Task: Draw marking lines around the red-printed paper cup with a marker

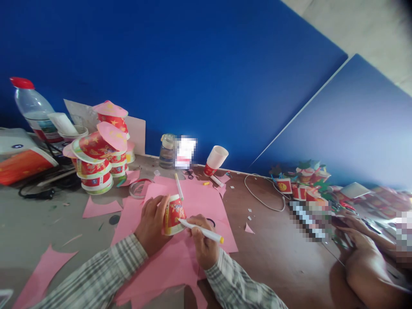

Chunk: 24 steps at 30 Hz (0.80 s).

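My left hand (153, 223) presses a red and white paper cup (174, 214) upside down onto a sheet of pink paper (196, 201), fingers wrapped round its side. My right hand (203, 242) grips a white marker (201, 230) with a yellow end, its tip against the cup's rim on the paper. A black line (211, 222) shows on the pink sheet just right of the cup. A second white marker (178, 186) lies on the paper behind the cup.
Stacked decorated cups with pink paper lids (101, 150) stand at the left, beside a plastic bottle (34, 109). A glass jar (167, 151), a tilted cup (215, 161) and a white cable (262, 195) lie farther back. Another person's hands (355, 234) work at the right among paper-cup crafts (302, 182).
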Tool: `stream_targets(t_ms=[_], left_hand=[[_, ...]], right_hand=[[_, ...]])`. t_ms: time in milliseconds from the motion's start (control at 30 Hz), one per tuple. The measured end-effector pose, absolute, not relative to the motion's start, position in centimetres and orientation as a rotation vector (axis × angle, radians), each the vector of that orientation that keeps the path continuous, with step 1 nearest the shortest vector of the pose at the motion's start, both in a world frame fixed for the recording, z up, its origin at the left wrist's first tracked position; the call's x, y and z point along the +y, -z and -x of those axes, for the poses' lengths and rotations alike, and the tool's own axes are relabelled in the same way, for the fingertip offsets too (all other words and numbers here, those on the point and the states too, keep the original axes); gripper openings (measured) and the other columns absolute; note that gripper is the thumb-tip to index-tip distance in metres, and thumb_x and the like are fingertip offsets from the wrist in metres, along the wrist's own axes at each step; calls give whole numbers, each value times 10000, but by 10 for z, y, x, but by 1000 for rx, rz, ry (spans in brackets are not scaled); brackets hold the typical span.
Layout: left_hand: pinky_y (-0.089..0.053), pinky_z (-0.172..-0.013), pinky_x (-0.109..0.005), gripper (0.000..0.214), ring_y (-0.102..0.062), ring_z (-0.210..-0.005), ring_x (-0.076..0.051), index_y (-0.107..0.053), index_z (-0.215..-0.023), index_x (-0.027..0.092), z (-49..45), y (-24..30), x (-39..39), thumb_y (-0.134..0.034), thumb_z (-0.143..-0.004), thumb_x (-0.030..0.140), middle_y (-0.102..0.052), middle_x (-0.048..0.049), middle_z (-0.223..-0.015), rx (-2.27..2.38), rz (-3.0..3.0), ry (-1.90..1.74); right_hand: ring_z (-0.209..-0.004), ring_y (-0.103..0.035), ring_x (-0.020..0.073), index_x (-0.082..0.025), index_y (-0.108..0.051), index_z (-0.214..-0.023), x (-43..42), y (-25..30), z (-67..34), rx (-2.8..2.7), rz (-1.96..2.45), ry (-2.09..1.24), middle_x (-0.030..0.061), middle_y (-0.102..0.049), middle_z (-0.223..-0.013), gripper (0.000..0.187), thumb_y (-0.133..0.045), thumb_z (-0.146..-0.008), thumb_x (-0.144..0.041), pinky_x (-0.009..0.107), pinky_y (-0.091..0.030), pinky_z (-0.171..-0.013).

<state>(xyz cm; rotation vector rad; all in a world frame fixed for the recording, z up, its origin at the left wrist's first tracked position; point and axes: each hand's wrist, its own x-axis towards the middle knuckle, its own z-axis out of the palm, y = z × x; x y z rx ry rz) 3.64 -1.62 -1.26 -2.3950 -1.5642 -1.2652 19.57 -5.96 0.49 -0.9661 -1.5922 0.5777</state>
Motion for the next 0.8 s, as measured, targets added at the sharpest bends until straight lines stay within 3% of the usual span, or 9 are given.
stream_targets(t_ms=[800], left_hand=[[-282, -901, -451, 870, -382, -1023, -282, -196, -1200, 145, -36, 12, -16, -574, -514, 523, -437, -113, -1060, -1570, 2411, 1252]], right_hand=[[-602, -566, 206, -163, -628, -868, -60, -8, -193, -1614, 938, -573, 39, -583, -660, 224, -417, -813, -213, 317, -452, -560]])
